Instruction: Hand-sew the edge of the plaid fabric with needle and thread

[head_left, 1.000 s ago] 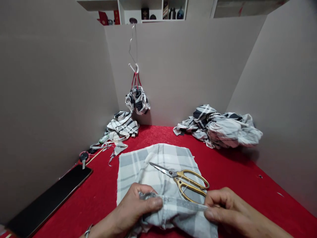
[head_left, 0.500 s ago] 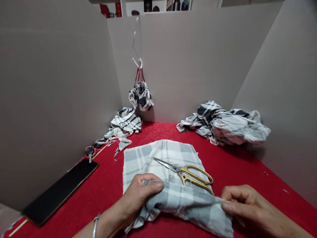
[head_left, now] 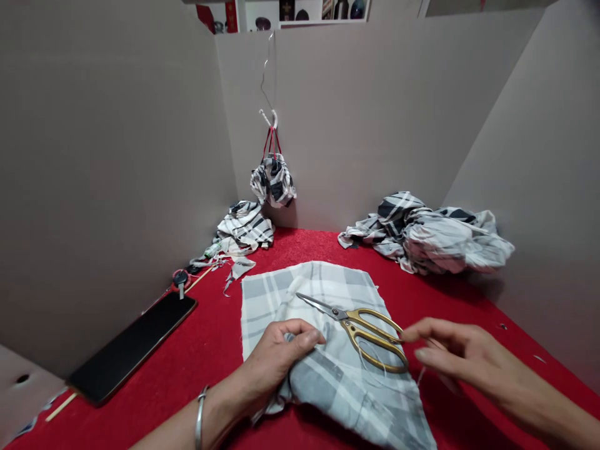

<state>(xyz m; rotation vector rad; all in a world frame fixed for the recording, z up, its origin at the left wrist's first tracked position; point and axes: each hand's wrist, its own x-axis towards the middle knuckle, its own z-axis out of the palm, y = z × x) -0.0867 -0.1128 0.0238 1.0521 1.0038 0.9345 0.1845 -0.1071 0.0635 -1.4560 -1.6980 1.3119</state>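
A grey plaid cloth [head_left: 328, 381] lies on the red table [head_left: 210, 350], its near part bunched and folded. My left hand [head_left: 281, 353] pinches a fold of that cloth at its middle. Gold-handled scissors [head_left: 360, 328] rest on the cloth, blades pointing left and away. My right hand [head_left: 450, 356] hovers just right of the scissors' handles, fingers stretched out and apart, holding nothing; a thin thread trails near its fingertips.
A black phone [head_left: 134, 347] lies at the left edge beside a thin stick. Plaid fabric piles sit at the back left [head_left: 244, 231] and back right [head_left: 431, 234]. A small cloth bundle [head_left: 272, 181] hangs from a hook. Grey partition walls enclose the table.
My right hand has let go of the cloth's edge and moved up toward the scissors' handles, fingers spreading. The stretched fold has dropped slack. My left hand keeps its pinch.
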